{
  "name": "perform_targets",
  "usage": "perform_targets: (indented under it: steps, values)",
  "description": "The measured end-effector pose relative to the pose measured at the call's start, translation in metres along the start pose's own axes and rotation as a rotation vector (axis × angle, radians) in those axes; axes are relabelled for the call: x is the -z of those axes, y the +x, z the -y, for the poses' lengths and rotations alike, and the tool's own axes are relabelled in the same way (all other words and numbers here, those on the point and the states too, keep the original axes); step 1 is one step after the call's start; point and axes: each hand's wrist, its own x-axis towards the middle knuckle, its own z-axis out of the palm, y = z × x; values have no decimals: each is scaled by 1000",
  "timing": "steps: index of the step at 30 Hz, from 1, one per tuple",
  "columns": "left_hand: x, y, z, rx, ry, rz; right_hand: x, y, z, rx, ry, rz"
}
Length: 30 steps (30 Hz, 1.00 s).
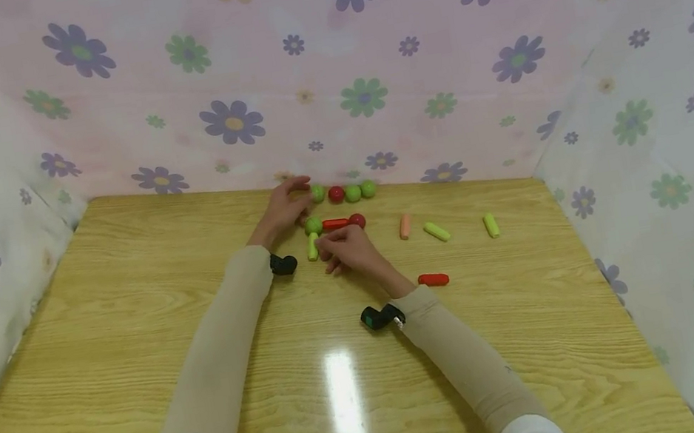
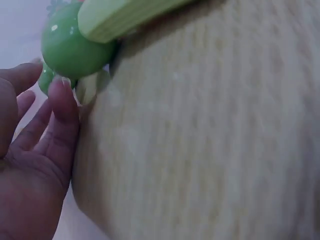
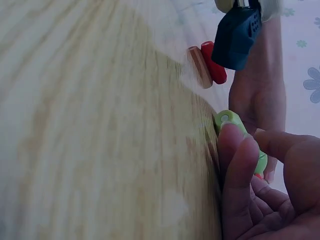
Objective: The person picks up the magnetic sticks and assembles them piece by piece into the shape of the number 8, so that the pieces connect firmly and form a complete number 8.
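Observation:
A green ball [image 1: 313, 225] touches a yellow-green magnetic stick [image 1: 313, 246], which points toward the near edge, and a red stick [image 1: 335, 223]. That red stick reaches a red ball [image 1: 357, 221]. My left hand [image 1: 284, 209] is just left of and behind the green ball; in the left wrist view its fingertips [image 2: 62, 95] come against the ball's [image 2: 70, 42] edge, loosely bent, not around it. My right hand [image 1: 352, 249] pinches the yellow-green stick between thumb and fingers. A silvery disc shows on this stick's end [image 3: 225, 118] in the right wrist view.
Along the back wall stand a green ball [image 1: 317, 193], a red ball [image 1: 336, 194] and two more green balls [image 1: 353, 193]. To the right lie an orange stick [image 1: 405, 226], two yellow-green sticks [image 1: 437, 231] and a red stick [image 1: 433, 279]. Flowered cloth surrounds the wooden table [image 1: 270, 422].

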Motion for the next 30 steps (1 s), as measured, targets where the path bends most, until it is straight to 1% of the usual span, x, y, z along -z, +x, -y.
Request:
perform_targets:
  steps: [3, 5, 10, 14, 19, 22, 27, 30]
  values:
    - [-2, 3, -3, 2, 106, 1, -1, 3, 0, 5, -26, -11]
    - [-3, 5, -4, 2, 142, -3, -2, 4, 1, 5, -52, -16]
    - [-8, 8, 0, -2, 141, -18, -4, 6, 3, 13, -112, -26]
    - [-11, 8, 3, -43, 156, -47, -5, 8, 3, 10, -133, -45]
    - [-12, 2, 8, -59, 150, -94, -5, 8, 2, -12, -138, -71]
    - [-12, -3, 12, -72, 128, -132, -6, 9, 1, -25, -148, -94]
    - [-11, -16, 17, -87, 57, -195, -7, 9, 0, -31, -160, -109]
    - [-10, -24, 18, -86, -5, -201, -6, 9, 0, -26, -149, -96]
